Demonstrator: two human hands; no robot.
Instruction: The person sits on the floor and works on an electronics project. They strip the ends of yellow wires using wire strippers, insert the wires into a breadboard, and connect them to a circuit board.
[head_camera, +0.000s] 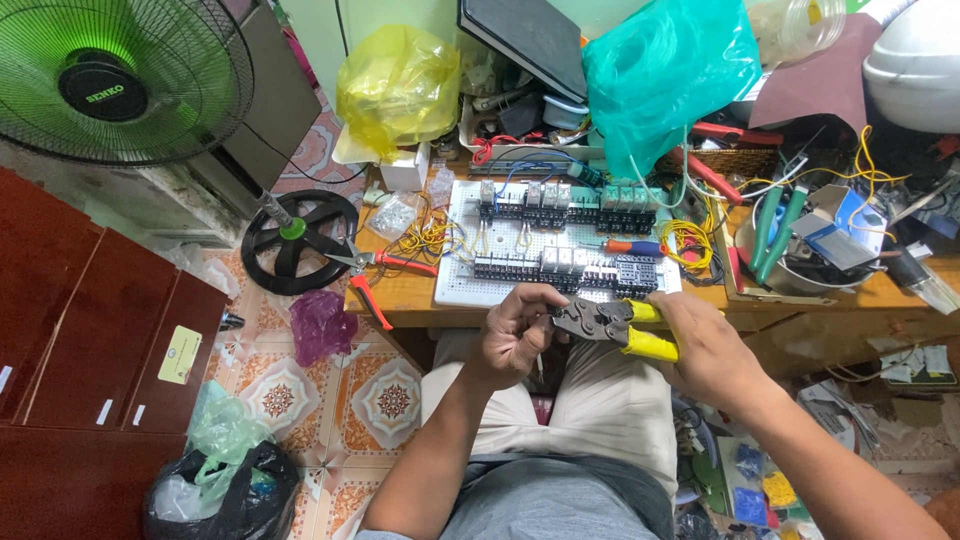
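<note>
My right hand (705, 345) grips the yellow handles of a crimping tool (608, 322), whose dark metal jaws point left. My left hand (518, 335) is curled at those jaws, fingertips pinched on something too small to make out. Both hands hover above my lap, just in front of the wooden table's edge (410, 296). Right behind them lies a white perforated board (455, 285) carrying rows of black terminal blocks and relays with yellow and blue wires. A screwdriver with an orange and blue handle (632, 247) rests on that board.
Red-handled wire strippers (372, 270) lie on the table's left corner. Green and yellow plastic bags (665, 70) and tool clutter fill the back. A round tray with green-handled pliers (775, 225) is at right. A green fan (120, 80) stands left; bags on the tiled floor.
</note>
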